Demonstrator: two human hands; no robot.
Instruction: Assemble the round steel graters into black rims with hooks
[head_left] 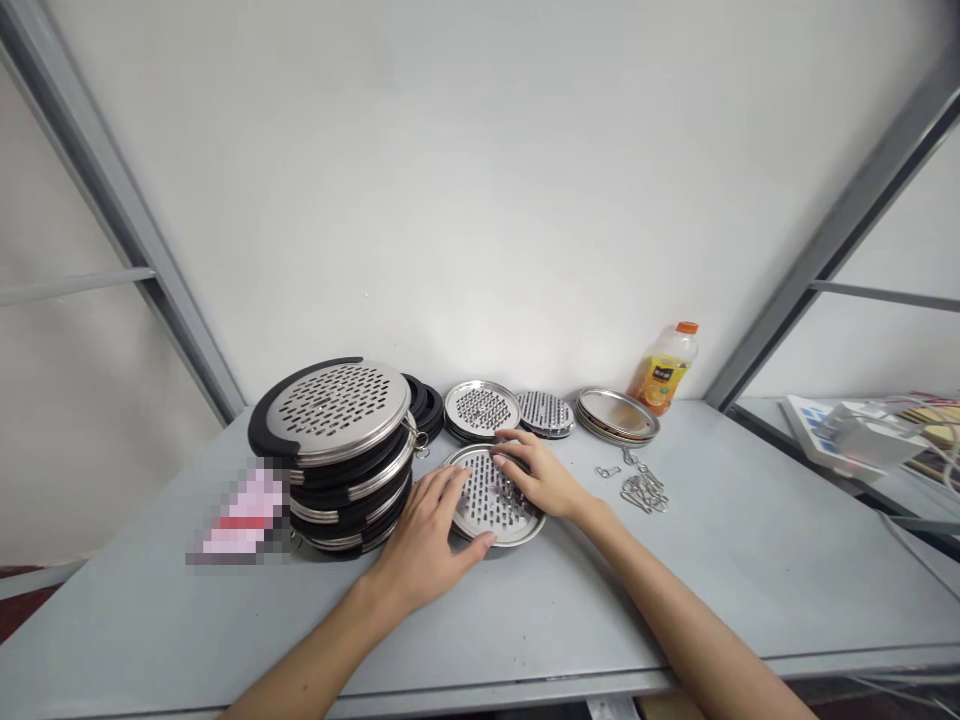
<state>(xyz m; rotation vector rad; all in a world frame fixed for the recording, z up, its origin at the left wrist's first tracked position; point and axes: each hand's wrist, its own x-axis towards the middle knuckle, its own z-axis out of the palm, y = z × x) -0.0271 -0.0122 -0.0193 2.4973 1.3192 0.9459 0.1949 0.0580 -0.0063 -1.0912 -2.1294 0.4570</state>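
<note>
A round perforated steel disc lies flat on the grey table in front of me. My left hand rests on the disc's near left edge, fingers curled round the rim. My right hand lies on its far right side, fingers bent over the holes. Left of the disc stands a stack of black-rimmed grater lids with perforated steel tops.
Behind the disc sit two small stacks of perforated discs, a pile of plain steel plates and black rings. Loose metal clips lie at right. An orange juice bottle stands by the wall. Papers lie far right.
</note>
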